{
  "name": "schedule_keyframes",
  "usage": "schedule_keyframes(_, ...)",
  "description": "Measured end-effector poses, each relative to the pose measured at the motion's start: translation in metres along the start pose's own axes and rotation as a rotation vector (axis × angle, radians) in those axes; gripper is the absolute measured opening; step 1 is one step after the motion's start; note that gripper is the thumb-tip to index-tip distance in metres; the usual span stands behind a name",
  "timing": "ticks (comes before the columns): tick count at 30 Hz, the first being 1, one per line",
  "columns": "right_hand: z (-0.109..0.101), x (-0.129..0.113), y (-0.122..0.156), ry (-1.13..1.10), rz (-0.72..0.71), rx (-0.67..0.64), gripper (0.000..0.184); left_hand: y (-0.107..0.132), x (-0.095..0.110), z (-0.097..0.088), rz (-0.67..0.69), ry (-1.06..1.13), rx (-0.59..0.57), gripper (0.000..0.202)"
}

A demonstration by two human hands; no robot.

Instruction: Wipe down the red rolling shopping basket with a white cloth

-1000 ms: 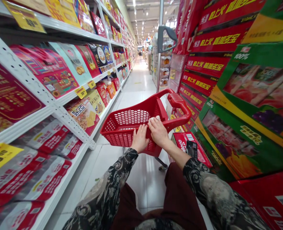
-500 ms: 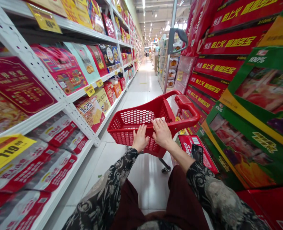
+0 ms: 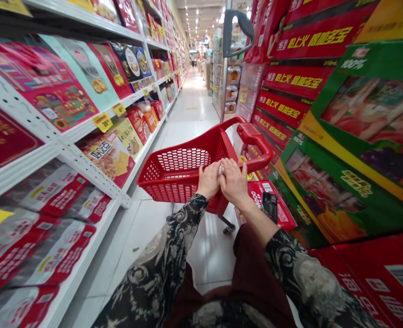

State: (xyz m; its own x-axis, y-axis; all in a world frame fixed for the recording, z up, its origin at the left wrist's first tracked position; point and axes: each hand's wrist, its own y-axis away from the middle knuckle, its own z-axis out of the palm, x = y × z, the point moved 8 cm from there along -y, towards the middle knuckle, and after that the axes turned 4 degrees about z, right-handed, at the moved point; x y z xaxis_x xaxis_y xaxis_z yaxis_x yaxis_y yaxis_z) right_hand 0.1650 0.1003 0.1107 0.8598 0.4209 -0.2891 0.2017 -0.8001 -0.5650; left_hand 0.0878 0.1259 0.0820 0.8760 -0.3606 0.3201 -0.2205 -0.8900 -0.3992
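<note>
Supermarket aisle, white tiled floor (image 3: 136, 232) underfoot, and closest in are the person's patterned black sleeves (image 3: 156, 273) and dark red trousers (image 3: 256, 278). Both bare hands meet above the near end of a red plastic shopping trolley (image 3: 174, 182): the left hand (image 3: 208, 181) and right hand (image 3: 233, 182) are pressed close together, fingers curled around a small white item (image 3: 221, 169), mostly hidden between them, and what it is can't be made out. The trolley's mesh basket shows nothing else inside, its long red handle (image 3: 252, 138) rises ahead and to the right, and one small caster (image 3: 227, 226) shows beneath it. Just right of the right wrist, a black rectangular object (image 3: 269, 207) lies in front of a red printed box (image 3: 266, 200). Along the left run white metal shelves (image 3: 61, 152) stocked with bright gift boxes and yellow price tags (image 3: 102, 122); to the right stand stacked green juice cartons (image 3: 354, 146) and red cartons (image 3: 297, 77). Beside them rises a metal post (image 3: 224, 68) with a grey handle (image 3: 237, 32), and far down the aisle the shelving narrows under ceiling lights (image 3: 191, 23).
</note>
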Motion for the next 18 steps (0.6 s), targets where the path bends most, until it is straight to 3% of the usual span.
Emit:
schedule_keyframes(4, -0.002, 0.007, 0.003, 0.001, -0.004, 0.012, 0.046, 0.018, -0.043, -0.009, -0.057, -0.064, 0.011, 0.039)
schedule_keyframes(6, -0.002, 0.006, 0.004, -0.007, -0.027, 0.006, 0.045, 0.034, -0.076, -0.015, -0.165, -0.101, 0.054, 0.038)
schedule_keyframes(8, 0.000, 0.002, 0.004, -0.003, -0.024, 0.006, 0.044, 0.046, -0.097, -0.018, -0.233, -0.124, 0.088, 0.040)
schedule_keyframes(10, 0.005, -0.006, 0.003, 0.004, -0.024, -0.006, 0.044, 0.050, -0.097, -0.015, -0.229, -0.121, 0.096, 0.042)
schedule_keyframes(15, 0.025, -0.027, 0.002, 0.020, -0.090, -0.082, 0.045, 0.031, -0.055, 0.002, -0.153, -0.047, 0.119, 0.052)
schedule_keyframes(18, 0.028, -0.027, 0.003, 0.033, -0.118, -0.077, 0.046, 0.027, -0.050, 0.005, -0.140, -0.052, 0.110, 0.050)
